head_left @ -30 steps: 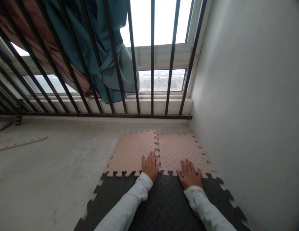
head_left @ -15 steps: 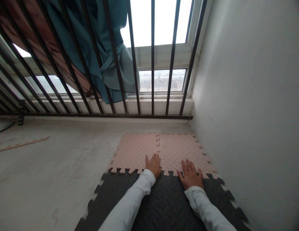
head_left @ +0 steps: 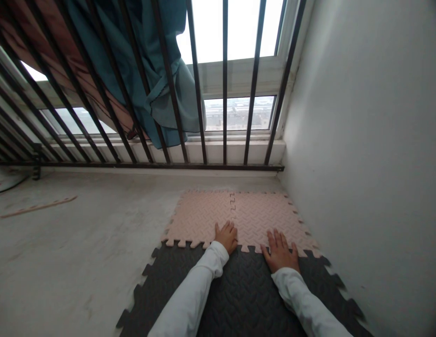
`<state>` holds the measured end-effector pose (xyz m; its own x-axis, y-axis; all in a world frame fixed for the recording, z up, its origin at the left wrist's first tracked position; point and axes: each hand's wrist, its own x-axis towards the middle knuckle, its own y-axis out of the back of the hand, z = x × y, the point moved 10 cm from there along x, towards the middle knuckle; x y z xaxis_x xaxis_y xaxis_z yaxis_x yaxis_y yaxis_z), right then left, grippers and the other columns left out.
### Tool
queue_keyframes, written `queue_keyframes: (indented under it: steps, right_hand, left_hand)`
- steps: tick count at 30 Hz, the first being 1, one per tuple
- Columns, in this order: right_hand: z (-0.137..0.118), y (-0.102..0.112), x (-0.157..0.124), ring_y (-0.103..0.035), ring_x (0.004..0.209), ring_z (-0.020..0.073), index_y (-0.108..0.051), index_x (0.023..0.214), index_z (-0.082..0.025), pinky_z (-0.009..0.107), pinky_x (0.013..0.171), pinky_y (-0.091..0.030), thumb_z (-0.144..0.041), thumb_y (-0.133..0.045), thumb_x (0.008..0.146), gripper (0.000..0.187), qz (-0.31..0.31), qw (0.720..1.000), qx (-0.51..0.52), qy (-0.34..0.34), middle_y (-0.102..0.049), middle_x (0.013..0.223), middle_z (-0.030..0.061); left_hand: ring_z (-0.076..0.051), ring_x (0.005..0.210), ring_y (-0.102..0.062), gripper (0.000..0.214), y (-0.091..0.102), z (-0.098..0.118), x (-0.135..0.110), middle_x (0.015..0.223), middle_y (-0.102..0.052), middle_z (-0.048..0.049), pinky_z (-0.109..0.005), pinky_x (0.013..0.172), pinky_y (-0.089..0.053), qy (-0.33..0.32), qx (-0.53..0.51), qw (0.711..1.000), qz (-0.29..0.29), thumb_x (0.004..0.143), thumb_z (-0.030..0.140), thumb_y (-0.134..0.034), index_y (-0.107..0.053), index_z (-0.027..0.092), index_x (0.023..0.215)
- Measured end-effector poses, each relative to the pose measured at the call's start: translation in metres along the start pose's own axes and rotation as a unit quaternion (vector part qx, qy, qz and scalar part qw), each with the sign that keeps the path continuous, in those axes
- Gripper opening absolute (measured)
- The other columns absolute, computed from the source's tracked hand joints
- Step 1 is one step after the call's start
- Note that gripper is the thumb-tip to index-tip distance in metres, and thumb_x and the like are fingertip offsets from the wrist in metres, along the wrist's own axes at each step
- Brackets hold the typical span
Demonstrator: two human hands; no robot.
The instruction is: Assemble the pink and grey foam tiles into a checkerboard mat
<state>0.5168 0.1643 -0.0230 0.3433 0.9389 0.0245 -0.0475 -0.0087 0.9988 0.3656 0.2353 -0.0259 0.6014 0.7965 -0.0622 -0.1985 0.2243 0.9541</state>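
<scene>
Two pink foam puzzle mats lie side by side on the floor, the left pink mat [head_left: 198, 217] and the right pink mat [head_left: 265, 213], their toothed edges joined along a middle seam. They meet dark grey foam mats [head_left: 239, 299] nearer me. My left hand [head_left: 226, 236] lies flat on the pink mats at the seam, fingers spread, holding nothing. My right hand [head_left: 281, 250] presses flat where the right pink mat meets the dark mat, fingers apart. Both arms wear white sleeves.
A white wall [head_left: 361, 140] stands right beside the mats. Black metal bars [head_left: 225, 84] front a window with a teal cloth [head_left: 151, 70] hanging on them. Bare concrete floor [head_left: 80, 243] spreads to the left, with a thin pink strip [head_left: 38, 206] lying on it.
The left pink mat has slid right and down; the gap at the seam has closed and its teeth now sit locked with the right mat. My left hand moved slightly right with it.
</scene>
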Motion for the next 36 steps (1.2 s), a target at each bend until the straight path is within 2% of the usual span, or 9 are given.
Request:
queue_keyframes:
  steps: [2, 5, 8, 13, 20, 25, 30, 33, 36]
  right_hand:
    - [0.000, -0.001, 0.000, -0.021, 0.127, 0.0201, -0.025, 0.132, -0.022, 0.050, 0.099, -0.015, -0.047, -0.021, 0.081, 0.057, -0.002, 1.000, -0.003, -0.002, -0.023, 0.140, 0.0049]
    - [0.001, -0.001, 0.001, -0.020, 0.127, 0.0198, -0.026, 0.131, -0.022, 0.050, 0.099, -0.014, -0.046, -0.021, 0.081, 0.056, 0.005, 1.000, -0.014, -0.014, -0.024, 0.140, 0.0044]
    - [0.000, -0.003, 0.002, -0.022, 0.126, 0.0209, -0.027, 0.131, -0.022, 0.051, 0.099, -0.014, -0.046, -0.020, 0.081, 0.057, 0.012, 1.000, -0.017, -0.006, -0.025, 0.140, 0.0058]
    - [0.000, -0.001, 0.001, -0.023, 0.126, 0.0216, -0.028, 0.131, -0.021, 0.051, 0.099, -0.015, -0.045, -0.019, 0.081, 0.057, 0.021, 1.000, -0.009, 0.003, -0.026, 0.139, 0.0066]
    - [0.000, -0.001, 0.001, -0.025, 0.125, 0.0217, -0.029, 0.130, -0.021, 0.051, 0.098, -0.017, -0.046, -0.019, 0.080, 0.057, 0.033, 0.999, -0.015, 0.004, -0.026, 0.139, 0.0066]
    - [0.001, -0.003, 0.002, -0.024, 0.125, 0.0220, -0.028, 0.131, -0.021, 0.052, 0.098, -0.017, -0.047, -0.017, 0.080, 0.058, 0.033, 0.999, -0.010, 0.009, -0.026, 0.139, 0.0073]
    - [0.001, -0.005, 0.003, -0.023, 0.125, 0.0216, -0.027, 0.131, -0.021, 0.051, 0.098, -0.015, -0.047, -0.020, 0.080, 0.058, 0.024, 1.000, -0.001, 0.007, -0.025, 0.140, 0.0066]
    - [0.001, -0.008, 0.005, -0.023, 0.125, 0.0215, -0.028, 0.131, -0.022, 0.051, 0.099, -0.015, -0.047, -0.020, 0.079, 0.058, 0.023, 1.000, -0.001, 0.000, -0.026, 0.139, 0.0059]
    - [0.003, -0.007, 0.005, -0.023, 0.125, 0.0211, -0.030, 0.130, -0.022, 0.050, 0.099, -0.013, -0.046, -0.021, 0.079, 0.057, 0.035, 0.999, -0.006, -0.013, -0.027, 0.139, 0.0054]
  left_hand:
    - [-0.022, 0.127, -0.020, 0.046, -0.001, 0.000, -0.001, 0.137, -0.032, -0.0072, -0.063, 0.099, -0.009, -0.001, 0.015, 1.000, -0.006, 0.076, 0.027, -0.034, -0.039, 0.018, 0.121]
    - [-0.024, 0.129, -0.015, 0.053, 0.000, 0.003, -0.004, 0.140, -0.023, -0.0071, -0.062, 0.099, -0.008, -0.005, 0.054, 0.999, 0.003, 0.081, 0.041, -0.028, -0.027, 0.020, 0.130]
    - [-0.024, 0.130, -0.012, 0.057, 0.000, 0.007, -0.004, 0.143, -0.014, -0.0051, -0.063, 0.098, -0.010, -0.007, 0.061, 0.998, 0.012, 0.082, 0.052, -0.017, -0.017, 0.028, 0.133]
    - [-0.023, 0.130, -0.009, 0.047, -0.003, 0.004, 0.000, 0.144, -0.010, -0.0013, -0.064, 0.097, -0.007, 0.004, 0.045, 0.999, 0.019, 0.084, 0.049, -0.015, -0.025, 0.038, 0.129]
    - [-0.023, 0.131, -0.006, 0.046, -0.002, 0.008, 0.002, 0.143, -0.012, -0.0019, -0.063, 0.098, -0.010, -0.077, 0.057, 0.995, 0.015, 0.085, 0.047, -0.018, -0.022, 0.037, 0.130]
    - [-0.023, 0.130, -0.008, 0.048, 0.000, 0.010, 0.004, 0.143, -0.013, -0.0026, -0.063, 0.098, -0.011, -0.086, 0.076, 0.993, 0.007, 0.084, 0.049, -0.021, -0.022, 0.034, 0.130]
    - [-0.019, 0.130, -0.011, 0.057, -0.006, 0.014, -0.024, 0.142, -0.014, -0.0040, -0.054, 0.103, -0.010, -0.086, 0.075, 0.994, 0.000, 0.084, 0.050, -0.015, -0.015, 0.022, 0.134]
    - [-0.019, 0.131, -0.008, 0.061, -0.014, 0.014, -0.051, 0.143, -0.010, -0.0036, -0.049, 0.105, -0.015, -0.104, 0.065, 0.993, -0.003, 0.083, 0.053, -0.013, -0.012, 0.021, 0.135]
    - [-0.020, 0.130, -0.008, 0.059, -0.018, 0.009, -0.062, 0.143, -0.010, -0.0025, -0.047, 0.105, -0.015, -0.098, 0.041, 0.994, -0.009, 0.083, 0.052, -0.014, -0.013, 0.023, 0.134]
